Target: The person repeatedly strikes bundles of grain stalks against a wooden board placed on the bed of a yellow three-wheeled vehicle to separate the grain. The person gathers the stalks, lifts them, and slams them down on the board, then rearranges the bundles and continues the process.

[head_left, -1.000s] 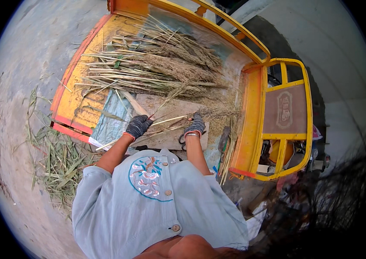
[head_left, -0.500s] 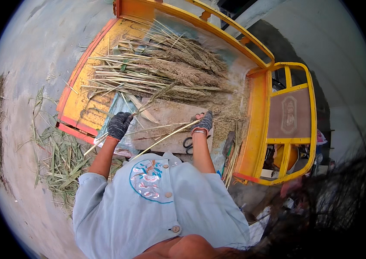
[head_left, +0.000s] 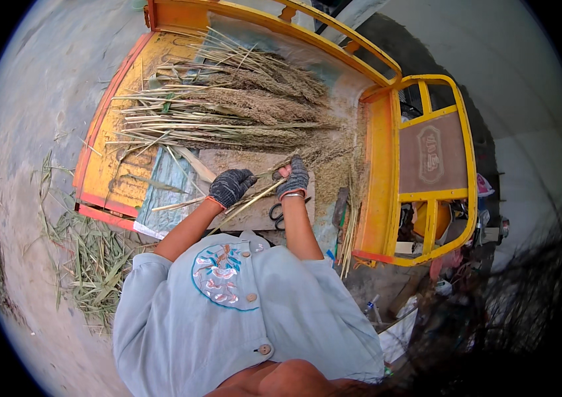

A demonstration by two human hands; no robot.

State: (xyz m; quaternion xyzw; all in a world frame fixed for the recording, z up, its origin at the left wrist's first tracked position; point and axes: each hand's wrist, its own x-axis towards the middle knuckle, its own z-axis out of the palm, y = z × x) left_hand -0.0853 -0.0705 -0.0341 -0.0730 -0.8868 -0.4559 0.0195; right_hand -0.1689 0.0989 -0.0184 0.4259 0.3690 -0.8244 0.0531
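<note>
In a dark knitted glove, my left hand (head_left: 231,187) is closed round a dry plant stalk (head_left: 178,205), whose cut end sticks out to the left. My right hand (head_left: 293,177), in a matching glove with bare fingertips showing, is closed on pale stalks (head_left: 254,200) just to the right. Brown feathery seed heads fan out beyond it; which belong to the held stalks I cannot tell. Beneath both hands lies a wooden board (head_left: 228,159) strewn with chaff. Black-handled scissors (head_left: 277,214) rest near my right wrist, partly hidden by the forearm.
A large pile of seed-headed stalks (head_left: 228,106) covers the yellow cart bed (head_left: 104,132) beyond the board. The cart's yellow frame (head_left: 378,178) rises at the right. Stripped green leaves (head_left: 95,258) litter the ground at left. More stalks (head_left: 350,231) lean beside the frame.
My left hand has moved right, close to my right hand, and the seed head it held up now points toward the right hand. The view has shifted slightly.
</note>
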